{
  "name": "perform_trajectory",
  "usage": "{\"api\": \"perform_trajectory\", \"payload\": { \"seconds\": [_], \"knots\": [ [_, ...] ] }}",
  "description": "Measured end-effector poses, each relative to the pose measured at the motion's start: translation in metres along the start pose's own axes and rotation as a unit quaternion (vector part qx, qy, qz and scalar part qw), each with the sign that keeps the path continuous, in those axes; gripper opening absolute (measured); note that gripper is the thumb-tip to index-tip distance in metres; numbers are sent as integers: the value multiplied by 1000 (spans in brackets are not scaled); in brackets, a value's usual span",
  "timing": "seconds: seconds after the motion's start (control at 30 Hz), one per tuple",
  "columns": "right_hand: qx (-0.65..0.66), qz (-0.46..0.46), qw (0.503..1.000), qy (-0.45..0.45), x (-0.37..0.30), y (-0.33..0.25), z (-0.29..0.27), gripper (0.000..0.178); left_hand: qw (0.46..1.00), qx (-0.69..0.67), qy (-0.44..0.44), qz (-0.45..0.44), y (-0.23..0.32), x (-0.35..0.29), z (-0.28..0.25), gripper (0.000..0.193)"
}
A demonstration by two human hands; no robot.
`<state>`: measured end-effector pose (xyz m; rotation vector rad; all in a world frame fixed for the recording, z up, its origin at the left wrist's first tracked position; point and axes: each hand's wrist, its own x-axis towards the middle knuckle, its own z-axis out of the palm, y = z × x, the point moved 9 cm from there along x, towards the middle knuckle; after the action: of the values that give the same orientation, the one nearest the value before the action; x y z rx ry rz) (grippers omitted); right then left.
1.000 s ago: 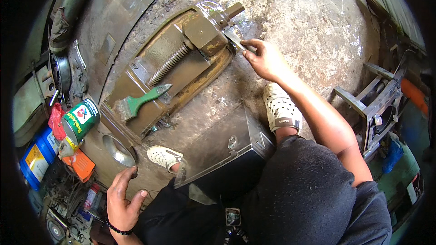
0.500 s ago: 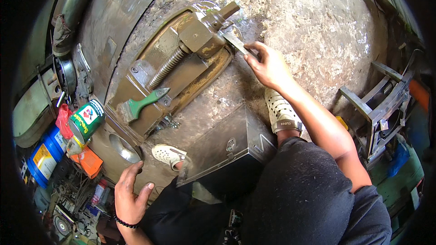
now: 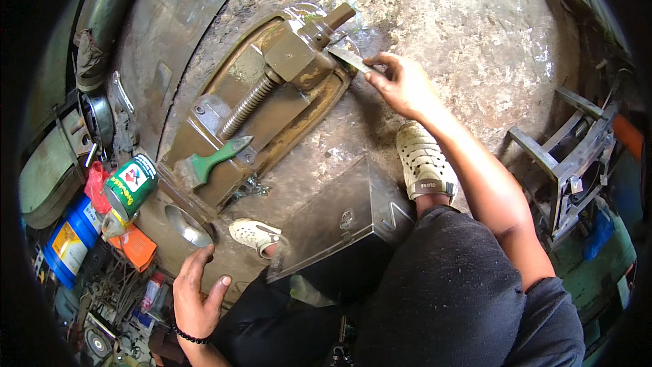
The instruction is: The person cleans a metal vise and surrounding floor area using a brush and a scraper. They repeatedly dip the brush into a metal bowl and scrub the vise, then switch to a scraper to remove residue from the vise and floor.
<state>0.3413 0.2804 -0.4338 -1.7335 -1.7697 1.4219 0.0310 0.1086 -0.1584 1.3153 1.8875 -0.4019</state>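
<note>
A brown, greasy machine vise (image 3: 288,105) with a thick threaded screw lies slantwise on the floor ahead of me. Pinched in my right hand (image 3: 407,88) is a flat metal scraper (image 3: 350,59), its far end against or close to the corner of the vise's block; exact contact cannot be made out. Across the vise's near end rests a paintbrush (image 3: 210,161) with a green handle. My left hand (image 3: 198,292) hovers at lower left, fingers apart and holding nothing, just below a shallow metal bowl (image 3: 188,225).
A black metal box (image 3: 333,231) stands between my feet. To the left are a green can (image 3: 132,187), a blue bucket (image 3: 71,241), an orange box (image 3: 134,248) and cluttered tools. A steel frame (image 3: 564,163) stands at right. Wrenches (image 3: 123,92) lie at upper left.
The scraper has shifted slightly left and its face is turned differently at the vise corner, moving with my right hand. My left hand stays nearly where it was.
</note>
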Motion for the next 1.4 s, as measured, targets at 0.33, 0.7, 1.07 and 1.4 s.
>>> {"api": "perform_trajectory", "payload": {
  "seconds": [0.33,0.7,1.07,1.4],
  "knots": [
    [-104,-130,984,63,-11,-9,-13,34,1000,-26,4,0,-3,-2,1,56],
    [-204,-92,966,127,8,2,-25,42,1000,-15,12,1,1,-2,-1,55],
    [-152,-99,983,9,-16,2,-21,39,1000,-12,20,-5,1,-3,-2,53],
    [-112,-93,989,-16,-39,5,-18,36,1000,-10,6,-7,3,-2,-1,53]
  ]
}}
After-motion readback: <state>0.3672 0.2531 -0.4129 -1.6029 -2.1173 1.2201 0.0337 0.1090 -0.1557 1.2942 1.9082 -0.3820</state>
